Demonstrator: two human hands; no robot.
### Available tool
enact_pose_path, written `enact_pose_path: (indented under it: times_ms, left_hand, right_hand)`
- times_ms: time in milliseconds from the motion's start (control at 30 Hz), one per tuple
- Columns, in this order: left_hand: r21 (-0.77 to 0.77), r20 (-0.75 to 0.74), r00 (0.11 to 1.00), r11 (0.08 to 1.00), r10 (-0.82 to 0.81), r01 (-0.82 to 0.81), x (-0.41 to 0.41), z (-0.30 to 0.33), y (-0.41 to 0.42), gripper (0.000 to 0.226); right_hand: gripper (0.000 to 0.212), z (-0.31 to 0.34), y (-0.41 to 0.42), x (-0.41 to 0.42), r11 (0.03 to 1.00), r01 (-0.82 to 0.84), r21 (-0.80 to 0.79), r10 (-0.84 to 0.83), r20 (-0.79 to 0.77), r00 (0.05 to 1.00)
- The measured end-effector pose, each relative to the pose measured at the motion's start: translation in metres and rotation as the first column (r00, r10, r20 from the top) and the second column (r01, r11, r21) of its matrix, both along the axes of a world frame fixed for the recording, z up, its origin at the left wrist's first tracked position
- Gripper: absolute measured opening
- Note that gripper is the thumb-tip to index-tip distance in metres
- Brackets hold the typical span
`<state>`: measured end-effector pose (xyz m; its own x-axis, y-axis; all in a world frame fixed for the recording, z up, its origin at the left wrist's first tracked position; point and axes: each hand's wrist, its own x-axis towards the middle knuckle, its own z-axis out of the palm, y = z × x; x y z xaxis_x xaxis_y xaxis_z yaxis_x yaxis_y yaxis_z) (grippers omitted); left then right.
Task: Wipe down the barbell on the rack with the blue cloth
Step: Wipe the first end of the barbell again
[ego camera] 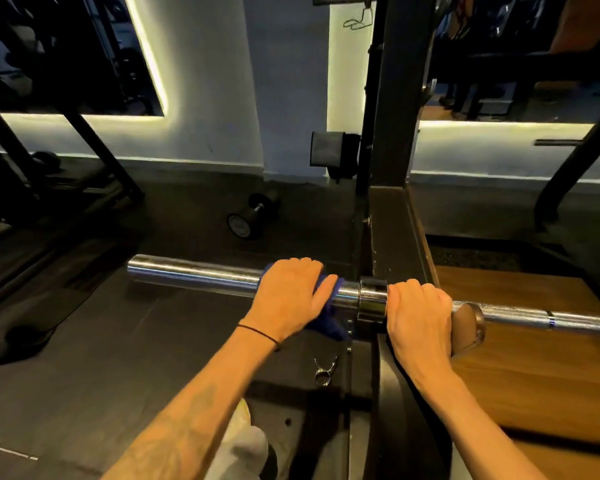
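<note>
On the rack: the barbell (pixel 194 273) is being carried level across the frame, its chrome sleeve reaching out to the left and its knurled shaft running off to the right.
Rack: 1 dark upright (pixel 390 98) is being seen rising just behind the bar's collar (pixel 372 299).
Left hand: the left hand (pixel 288 296) is being curled over the sleeve just left of the collar, fingers wrapped over the top.
Cloth: the blue cloth (pixel 329 323) is being pinched between that hand and the sleeve, a fold hanging below the bar.
Right hand: the right hand (pixel 418 313) is being closed round the shaft, touching the collar's right side.
Floor: 1 dumbbell (pixel 252 216) is being shown lying well beyond the bar, and 1 spring clip (pixel 324 370) below it.
Platform: wooden boards (pixel 534 375) are being seen under the shaft, at the right.
</note>
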<state>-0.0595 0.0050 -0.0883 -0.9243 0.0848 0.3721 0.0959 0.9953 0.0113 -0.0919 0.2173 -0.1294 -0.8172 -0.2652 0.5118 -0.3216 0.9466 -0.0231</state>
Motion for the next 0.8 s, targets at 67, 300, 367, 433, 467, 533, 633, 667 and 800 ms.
enact_pose_path:
  times_ms: [67, 300, 367, 433, 467, 533, 633, 667, 800]
  left_hand:
    - [0.012, -0.008, 0.995, 0.995, 0.104, -0.104, 0.003, -0.001, -0.046, 0.056]
    - [-0.285, 0.118, 0.951, 0.927, 0.285, -0.242, 0.007, 0.009, -0.12, 0.043]
    - [-0.4, 0.136, 0.948, 0.892, 0.286, -0.212, 0.002, 0.013, -0.083, 0.031]
    - [-0.361, 0.13, 0.959, 0.913, 0.253, -0.192, -0.001, 0.015, -0.044, 0.028]
    - [-0.332, 0.108, 0.969, 0.926, 0.224, -0.177, -0.003, 0.014, -0.024, 0.026]
    - [-0.277, 0.05, 0.99, 0.954, 0.134, -0.115, -0.003, 0.008, 0.016, 0.023]
    - [-0.033, -0.029, 0.999, 0.999, 0.034, -0.035, 0.0, 0.0, 0.047, 0.032]
    - [0.037, -0.038, 0.999, 0.999, 0.007, -0.006, 0.0, -0.002, 0.043, 0.036]
    - [0.018, -0.048, 0.999, 1.0, -0.021, 0.022, 0.003, -0.01, -0.019, 0.044]
  right_hand:
    - [0.021, 0.004, 0.002, 0.001, 1.0, -0.018, -0.004, 0.018, -0.032, 0.999]
    - [0.022, 0.003, -0.003, 0.003, 0.999, 0.031, 0.034, -0.031, 0.014, 0.999]
    - [0.024, 0.002, -0.004, 0.003, 1.0, 0.014, 0.018, -0.013, -0.003, 1.0]
    - [0.025, -0.001, -0.003, 0.001, 1.0, 0.004, -0.008, -0.005, -0.014, 1.0]
    - [0.025, -0.002, -0.002, 0.0, 1.0, 0.001, -0.02, -0.001, -0.017, 1.0]
    - [0.022, -0.005, -0.003, -0.001, 0.999, -0.006, -0.047, 0.006, -0.016, 1.0]
    - [0.021, -0.006, -0.003, -0.002, 0.998, 0.013, -0.067, -0.011, 0.023, 1.0]
    - [0.021, -0.005, -0.003, -0.002, 0.998, 0.012, -0.066, -0.01, 0.03, 0.999]
    - [0.017, -0.005, 0.0, -0.002, 0.996, -0.039, -0.085, 0.038, -0.018, 0.999]
